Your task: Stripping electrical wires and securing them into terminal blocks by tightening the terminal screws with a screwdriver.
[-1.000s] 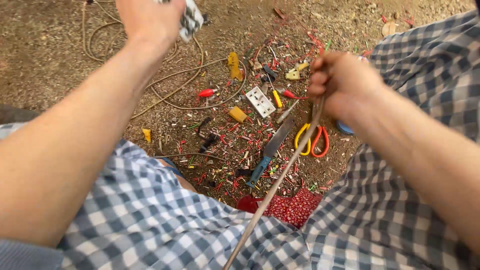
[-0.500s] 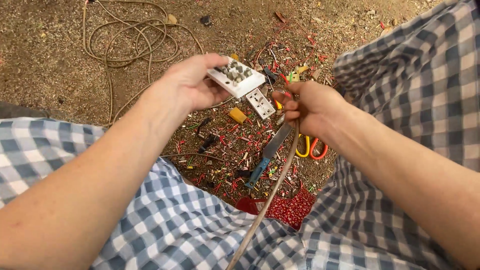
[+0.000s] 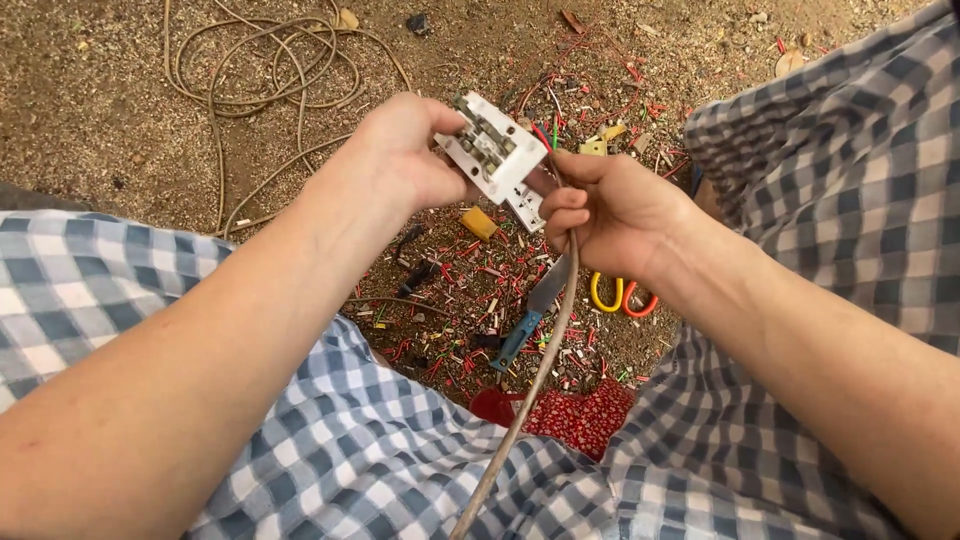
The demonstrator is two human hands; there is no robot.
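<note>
Left hand [image 3: 400, 160] grips a white socket [image 3: 492, 152], back side up, its fingers pinching the plate's edge above the ground. Right hand [image 3: 615, 210] touches the socket's lower corner; its fingers are curled tight around a grey cable [image 3: 540, 365], whose red and green wire ends meet the socket. Below the hands lie a blue-handled knife [image 3: 530, 315], yellow-and-orange scissors [image 3: 620, 297], a yellow block [image 3: 479, 223] and wire scraps. A coiled cord [image 3: 270, 70] lies on the dirt beyond.
</note>
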